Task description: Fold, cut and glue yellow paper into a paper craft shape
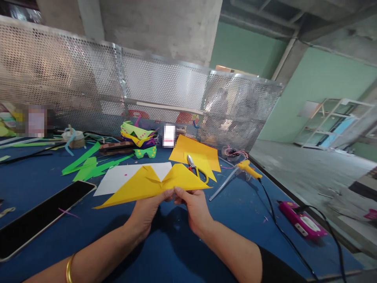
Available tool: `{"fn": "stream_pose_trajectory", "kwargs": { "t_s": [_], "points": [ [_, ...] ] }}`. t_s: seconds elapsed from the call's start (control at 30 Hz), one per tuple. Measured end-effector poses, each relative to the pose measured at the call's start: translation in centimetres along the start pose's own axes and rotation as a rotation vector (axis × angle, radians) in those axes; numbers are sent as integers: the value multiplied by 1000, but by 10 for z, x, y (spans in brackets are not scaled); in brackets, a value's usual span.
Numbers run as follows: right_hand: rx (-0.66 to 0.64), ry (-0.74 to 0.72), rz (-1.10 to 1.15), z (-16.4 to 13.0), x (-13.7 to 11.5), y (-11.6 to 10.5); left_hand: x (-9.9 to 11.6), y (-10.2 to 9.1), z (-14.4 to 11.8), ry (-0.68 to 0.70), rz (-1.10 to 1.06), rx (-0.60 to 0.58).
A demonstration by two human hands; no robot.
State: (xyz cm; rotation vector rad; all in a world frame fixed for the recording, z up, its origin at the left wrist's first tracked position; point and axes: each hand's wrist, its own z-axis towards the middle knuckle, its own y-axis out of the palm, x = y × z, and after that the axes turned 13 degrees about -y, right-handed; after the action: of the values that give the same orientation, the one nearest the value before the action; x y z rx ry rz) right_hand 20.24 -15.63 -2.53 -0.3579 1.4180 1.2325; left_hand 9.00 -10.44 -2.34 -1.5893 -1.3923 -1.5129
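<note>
A yellow sheet [129, 187], folded and notched at the middle of its top edge, spreads wide like a mask or bow shape above the blue table. Along its lower middle edge my left hand [150, 208] pinches it between thumb and fingers. Close beside, my right hand [193, 202] grips the same edge, thumb on the near face. Behind the folded sheet lie a white sheet [110, 177] and scissors [203, 175] with yellow-and-red handles. The scissors rest on orange and yellow sheets [191, 145].
A yellow glue gun [250, 169] with a clear glue stick lies right, near a magenta power strip [303, 222] and black cables. Green strips [85, 167], stacked colourful masks [138, 133] and a black flat panel [44, 216] lie left. A perforated metal screen [165, 82] stands behind.
</note>
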Motion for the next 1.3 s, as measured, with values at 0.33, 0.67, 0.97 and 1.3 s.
{"fn": "stream_pose_trajectory", "kwargs": {
  "t_s": [0.33, 0.67, 0.97, 1.3],
  "points": [
    [156, 38, -6, 16, -7, -13, 8, -9, 13, -11, -36, 82],
    [221, -42, 2, 32, -20, -30, 31, -15, 18, -102, -269, 178],
    [271, -80, 14, 41, -24, -39, 35, -25, 30, -6, -281, 215],
    [321, -121, 49, 36, -23, -33, 28, -21, 21, -41, -175, 47]
  ]
}}
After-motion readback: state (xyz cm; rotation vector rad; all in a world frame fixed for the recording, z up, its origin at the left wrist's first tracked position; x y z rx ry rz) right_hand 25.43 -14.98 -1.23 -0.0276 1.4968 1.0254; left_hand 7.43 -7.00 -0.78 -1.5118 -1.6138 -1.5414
